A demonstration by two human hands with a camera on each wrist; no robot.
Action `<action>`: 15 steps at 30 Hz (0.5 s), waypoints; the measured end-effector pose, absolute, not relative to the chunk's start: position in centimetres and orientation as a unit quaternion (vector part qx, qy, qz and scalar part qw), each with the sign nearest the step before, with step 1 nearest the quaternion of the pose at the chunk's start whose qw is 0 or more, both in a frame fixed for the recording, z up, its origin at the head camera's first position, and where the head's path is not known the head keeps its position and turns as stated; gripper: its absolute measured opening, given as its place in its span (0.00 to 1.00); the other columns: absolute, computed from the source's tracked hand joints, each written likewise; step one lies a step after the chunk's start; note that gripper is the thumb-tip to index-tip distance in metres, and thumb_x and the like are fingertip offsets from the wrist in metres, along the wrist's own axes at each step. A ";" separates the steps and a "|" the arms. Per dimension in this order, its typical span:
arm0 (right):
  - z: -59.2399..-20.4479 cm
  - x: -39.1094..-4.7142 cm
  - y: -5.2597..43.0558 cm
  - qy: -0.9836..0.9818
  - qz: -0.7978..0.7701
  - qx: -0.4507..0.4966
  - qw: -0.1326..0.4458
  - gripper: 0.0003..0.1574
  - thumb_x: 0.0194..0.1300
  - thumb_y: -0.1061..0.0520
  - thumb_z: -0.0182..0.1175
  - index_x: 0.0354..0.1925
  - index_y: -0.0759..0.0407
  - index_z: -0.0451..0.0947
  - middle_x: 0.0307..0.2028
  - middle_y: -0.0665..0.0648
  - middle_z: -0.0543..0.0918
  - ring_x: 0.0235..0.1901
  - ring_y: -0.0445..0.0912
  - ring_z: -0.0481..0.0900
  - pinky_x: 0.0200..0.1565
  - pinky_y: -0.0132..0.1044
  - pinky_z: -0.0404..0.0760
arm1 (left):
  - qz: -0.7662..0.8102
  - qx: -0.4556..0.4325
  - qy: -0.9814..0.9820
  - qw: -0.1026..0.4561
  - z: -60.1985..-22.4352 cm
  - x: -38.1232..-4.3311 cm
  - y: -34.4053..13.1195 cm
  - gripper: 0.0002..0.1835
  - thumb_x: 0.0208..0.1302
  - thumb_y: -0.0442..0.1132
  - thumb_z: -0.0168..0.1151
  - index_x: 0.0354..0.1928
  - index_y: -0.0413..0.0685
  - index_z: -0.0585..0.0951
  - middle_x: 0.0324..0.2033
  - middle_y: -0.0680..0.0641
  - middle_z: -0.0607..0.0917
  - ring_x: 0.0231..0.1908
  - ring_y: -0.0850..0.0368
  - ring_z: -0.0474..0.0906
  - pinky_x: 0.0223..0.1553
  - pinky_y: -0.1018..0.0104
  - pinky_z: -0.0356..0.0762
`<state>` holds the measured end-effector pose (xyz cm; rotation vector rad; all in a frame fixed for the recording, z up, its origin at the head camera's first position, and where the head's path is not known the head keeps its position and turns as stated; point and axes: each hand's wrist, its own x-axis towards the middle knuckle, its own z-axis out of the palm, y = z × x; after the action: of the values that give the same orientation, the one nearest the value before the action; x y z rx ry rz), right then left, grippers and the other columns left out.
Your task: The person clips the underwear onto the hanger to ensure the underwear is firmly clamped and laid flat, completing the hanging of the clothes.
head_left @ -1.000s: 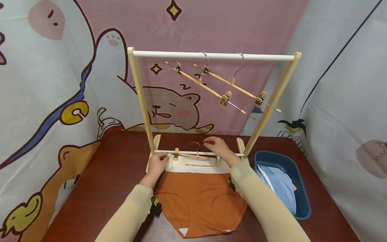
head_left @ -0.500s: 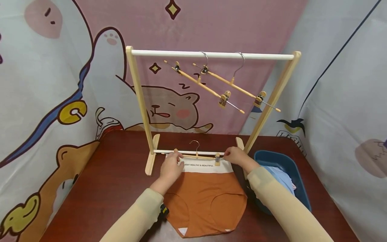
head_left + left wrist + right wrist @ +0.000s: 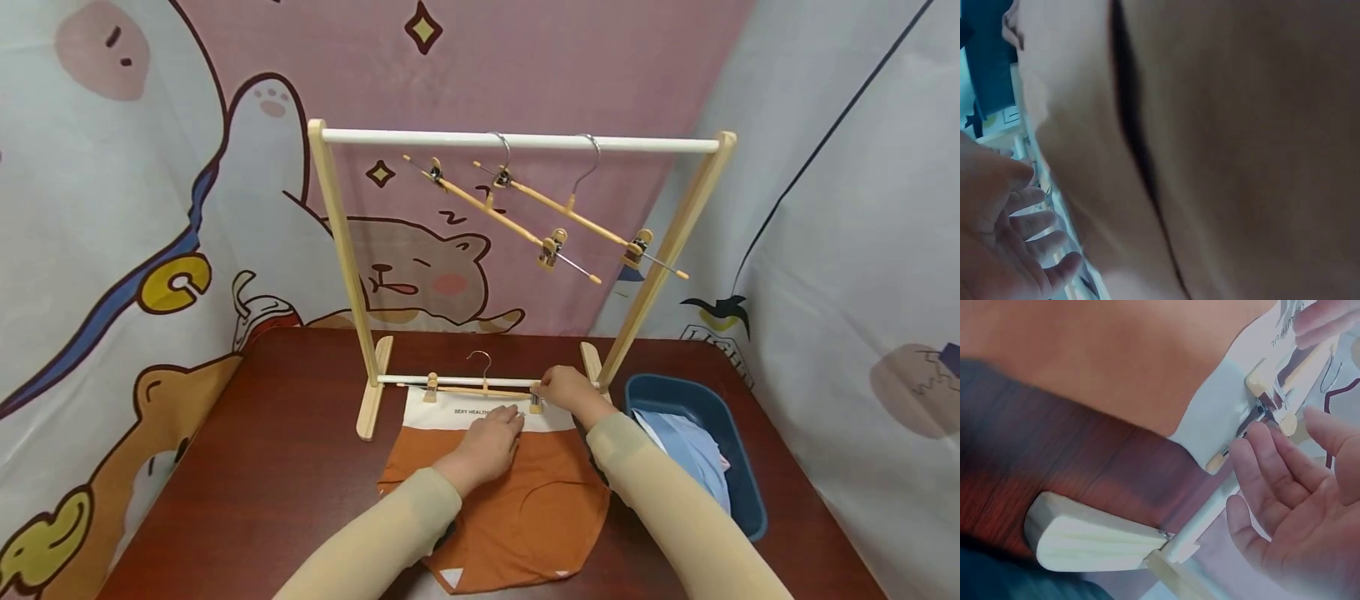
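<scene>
Orange underpants (image 3: 540, 475) with a white waistband lie spread on the table. A clip hanger (image 3: 480, 390) lies along the waistband, its two wooden clips overlapping the band. My left hand (image 3: 486, 442) rests on the underpants below the printed lettering, its fingers extended. My right hand (image 3: 567, 390) is at the hanger's right clip (image 3: 536, 400). In the right wrist view, its fingertips (image 3: 1260, 434) are right at the clip's handle, with the thumb a little apart. The left wrist view is mostly filled by blurred orange cloth, and the left fingers (image 3: 1035, 222) show at its edge.
A wooden rack (image 3: 341, 250) with a white top bar stands behind the underpants. Two empty clip hangers (image 3: 517, 225) hang from the bar. At the right is a blue basin (image 3: 738, 467) holding light blue cloth (image 3: 686, 454). The rack's lower bar (image 3: 408, 378) runs just behind the waistband.
My left hand has moved from the waistband's left end, past the left clip, to the middle of the underpants. My right hand went right, then back left to the right clip.
</scene>
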<state>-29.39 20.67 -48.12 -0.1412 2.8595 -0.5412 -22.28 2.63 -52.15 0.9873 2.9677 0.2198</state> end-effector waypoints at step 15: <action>-48.6 -30.1 20.2 0.980 -0.164 -0.019 0.112 0.13 0.63 0.50 0.61 0.34 0.59 0.78 0.33 0.55 0.81 0.29 0.46 0.74 0.32 0.38 0.72 | 0.147 0.244 0.957 -0.050 -52.7 -23.7 3.5 0.11 0.67 0.36 0.51 0.44 0.46 0.83 0.49 0.46 0.80 0.49 0.51 0.76 0.43 0.60 0.80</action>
<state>-30.12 20.16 -48.65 -0.0556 2.8756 -0.4820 -23.71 3.53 -52.75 0.7909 3.1074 0.4769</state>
